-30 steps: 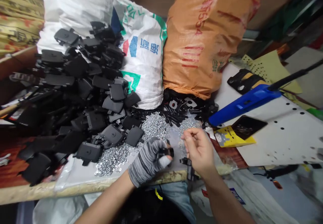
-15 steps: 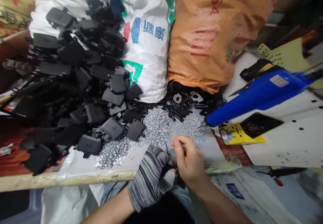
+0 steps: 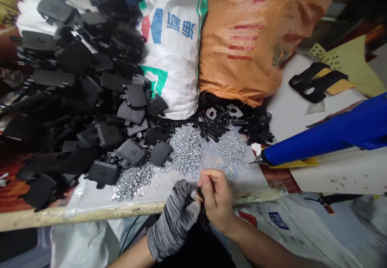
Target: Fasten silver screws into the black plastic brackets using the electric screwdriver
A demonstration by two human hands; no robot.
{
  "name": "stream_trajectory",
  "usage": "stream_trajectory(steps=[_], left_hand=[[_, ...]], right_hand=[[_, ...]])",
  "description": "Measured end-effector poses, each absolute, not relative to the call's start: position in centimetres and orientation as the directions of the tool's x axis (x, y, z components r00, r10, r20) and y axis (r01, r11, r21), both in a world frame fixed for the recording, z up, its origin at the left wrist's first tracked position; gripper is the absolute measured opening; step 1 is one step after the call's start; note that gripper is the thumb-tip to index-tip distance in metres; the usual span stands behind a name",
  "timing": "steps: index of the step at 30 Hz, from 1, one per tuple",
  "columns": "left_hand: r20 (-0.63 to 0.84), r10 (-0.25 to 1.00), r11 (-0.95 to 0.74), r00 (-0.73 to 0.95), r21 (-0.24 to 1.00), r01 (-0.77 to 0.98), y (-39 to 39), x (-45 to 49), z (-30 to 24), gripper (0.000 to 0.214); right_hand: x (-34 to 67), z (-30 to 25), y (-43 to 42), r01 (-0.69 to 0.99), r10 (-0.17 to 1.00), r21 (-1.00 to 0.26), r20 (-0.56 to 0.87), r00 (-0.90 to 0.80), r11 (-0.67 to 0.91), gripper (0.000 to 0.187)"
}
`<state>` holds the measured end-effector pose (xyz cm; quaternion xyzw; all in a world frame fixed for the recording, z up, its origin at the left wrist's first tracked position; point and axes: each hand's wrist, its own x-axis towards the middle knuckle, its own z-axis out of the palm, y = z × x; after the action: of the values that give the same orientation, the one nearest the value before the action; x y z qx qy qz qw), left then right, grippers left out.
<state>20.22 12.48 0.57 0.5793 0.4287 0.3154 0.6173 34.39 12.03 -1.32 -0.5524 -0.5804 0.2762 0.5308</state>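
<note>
My left hand [image 3: 173,219], in a grey striped fingerless glove, is closed around a small black part [image 3: 203,216] at the bench's front edge. Most of that part is hidden by my fingers. My bare right hand [image 3: 216,197] is closed right beside it, thumb against the curled fingers, touching or almost touching the part's top; whatever the pinch holds is hidden. Just beyond my hands lie a pile of silver screws [image 3: 188,149] and a pile of smaller screws [image 3: 231,151]. Silver nuts [image 3: 133,183] are heaped to the left.
A large heap of black plastic parts [image 3: 133,151] covers the left side. A white sack [image 3: 178,58] and an orange sack [image 3: 238,38] stand behind the screws. From the right a blue electric screwdriver [image 3: 317,135] reaches in, its tip near the small screws.
Both hands have shifted slightly left and stay close together, the right thumb nearer the left fingers. The blue screwdriver has swung right and lower in view. The camera view has shifted a little.
</note>
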Motion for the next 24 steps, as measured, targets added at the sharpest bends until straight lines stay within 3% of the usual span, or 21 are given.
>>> stream_trajectory(steps=[4,7,9,12,14,20,24], left_hand=[[-0.157,0.919,0.113,0.362,0.983,0.142,12.5,20.1,0.4,0.028],[-0.232,0.84,0.247,0.49,0.968,0.036,13.2,19.3,0.3,0.029],[-0.243,0.815,0.289,0.525,0.957,-0.004,14.0,18.3,0.4,0.03],[-0.235,0.863,0.272,0.447,0.962,-0.02,15.2,17.1,0.4,0.028],[-0.207,0.89,0.231,0.406,0.973,-0.01,15.7,16.6,0.2,0.028],[-0.115,0.969,0.116,0.22,0.993,0.006,15.9,17.0,-1.2,0.024],[-0.139,0.943,0.128,0.303,0.99,0.057,16.1,17.9,-0.7,0.025]], right_hand=[[35.3,-0.4,12.2,0.49,0.92,-0.802,0.393,0.002,0.342,0.007],[37.4,0.4,13.4,0.374,0.969,-0.894,0.215,-0.125,0.247,0.017],[39.1,0.0,14.7,0.439,0.98,-0.881,0.119,-0.158,0.177,0.02],[40.6,-1.9,16.2,0.711,0.988,-0.688,0.068,-0.139,0.148,0.014],[40.5,-3.4,16.5,0.79,0.988,-0.595,0.052,-0.146,0.148,0.013],[39.5,-4.3,16.2,0.863,0.972,-0.448,0.126,-0.198,0.234,0.014],[40.3,-0.9,17.1,0.809,0.965,-0.543,0.234,-0.114,0.227,0.008]])
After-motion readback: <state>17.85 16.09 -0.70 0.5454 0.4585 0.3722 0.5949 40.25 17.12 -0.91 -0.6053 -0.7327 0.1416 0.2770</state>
